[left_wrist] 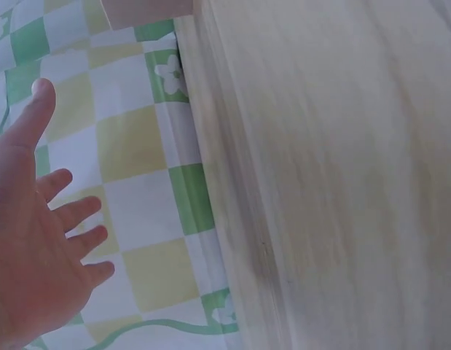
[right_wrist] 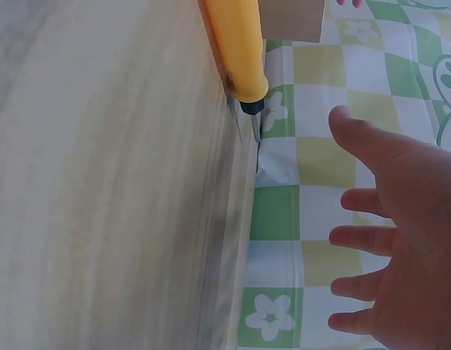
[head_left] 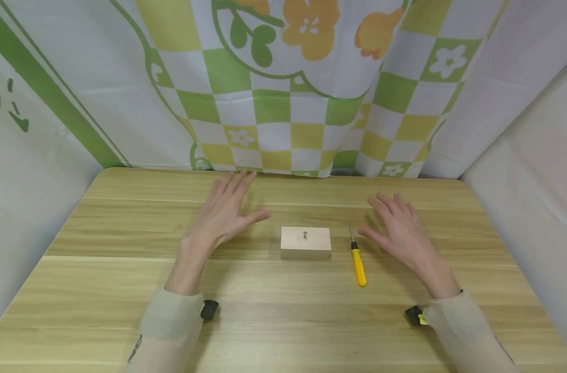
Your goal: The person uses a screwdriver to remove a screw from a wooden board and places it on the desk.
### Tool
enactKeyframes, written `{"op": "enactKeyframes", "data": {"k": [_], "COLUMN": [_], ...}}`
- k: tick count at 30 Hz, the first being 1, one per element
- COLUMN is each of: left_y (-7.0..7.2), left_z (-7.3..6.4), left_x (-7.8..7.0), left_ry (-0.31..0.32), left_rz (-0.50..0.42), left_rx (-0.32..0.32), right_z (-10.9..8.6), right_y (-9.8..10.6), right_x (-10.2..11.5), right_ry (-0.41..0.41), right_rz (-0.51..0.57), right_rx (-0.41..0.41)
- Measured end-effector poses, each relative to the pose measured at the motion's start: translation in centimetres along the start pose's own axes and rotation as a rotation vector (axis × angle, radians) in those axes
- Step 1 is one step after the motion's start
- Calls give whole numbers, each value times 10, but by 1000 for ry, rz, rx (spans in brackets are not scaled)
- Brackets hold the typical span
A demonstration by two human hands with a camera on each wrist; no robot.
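Observation:
A pale wooden block point(head_left: 305, 241) sits on the table with a small screw point(head_left: 305, 234) standing up from its top face. Right of the block lies a screwdriver point(head_left: 359, 265) with a yellow handle and black collar, its metal tip pointing to the far edge. My left hand point(head_left: 222, 210) is left of the block, fingers spread and thumb toward it, holding nothing. On the other side, my right hand point(head_left: 400, 230) is held with its fingers extended and its thumb near the screwdriver's tip. In the right wrist view the screwdriver handle point(right_wrist: 238, 51) shows large, apart from the fingers.
The wood-grain table point(head_left: 283, 321) spans the lower scene. A checked green, yellow and white curtain point(head_left: 274, 109) hangs along its far edge. White cloth panels point(head_left: 535, 171) close in both sides. Dark wrist devices point(head_left: 209, 310) stick out by the sleeves.

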State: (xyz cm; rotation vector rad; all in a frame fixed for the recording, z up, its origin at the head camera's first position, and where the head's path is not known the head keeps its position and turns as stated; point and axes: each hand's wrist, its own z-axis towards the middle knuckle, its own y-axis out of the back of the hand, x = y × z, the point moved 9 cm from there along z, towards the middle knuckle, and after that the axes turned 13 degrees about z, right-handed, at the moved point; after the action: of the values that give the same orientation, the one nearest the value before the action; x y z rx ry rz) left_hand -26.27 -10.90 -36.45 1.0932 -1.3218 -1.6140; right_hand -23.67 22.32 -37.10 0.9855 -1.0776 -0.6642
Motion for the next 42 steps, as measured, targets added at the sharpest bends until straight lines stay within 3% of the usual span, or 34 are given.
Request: {"op": "enactKeyframes", "data": {"k": [6, 18, 26, 42], "left_y": [1, 1, -4, -16], "left_z": [0, -3, -6, -13], "left_x": [-9, -22, -31, -53], "left_ry": [-31, -94, -128, -205], "left_rz": [-88, -170, -276, -296], "left_rx": [20, 21, 75, 171], "right_z": [-3, -11, -18, -29], "right_y": [-2, -5, -5, -9], "right_x": [3, 12, 20, 28], "right_ry": [34, 102, 153, 180], "right_rz": [-5, -12, 12, 28], "right_rx": [-5, -1, -5, 34]}}
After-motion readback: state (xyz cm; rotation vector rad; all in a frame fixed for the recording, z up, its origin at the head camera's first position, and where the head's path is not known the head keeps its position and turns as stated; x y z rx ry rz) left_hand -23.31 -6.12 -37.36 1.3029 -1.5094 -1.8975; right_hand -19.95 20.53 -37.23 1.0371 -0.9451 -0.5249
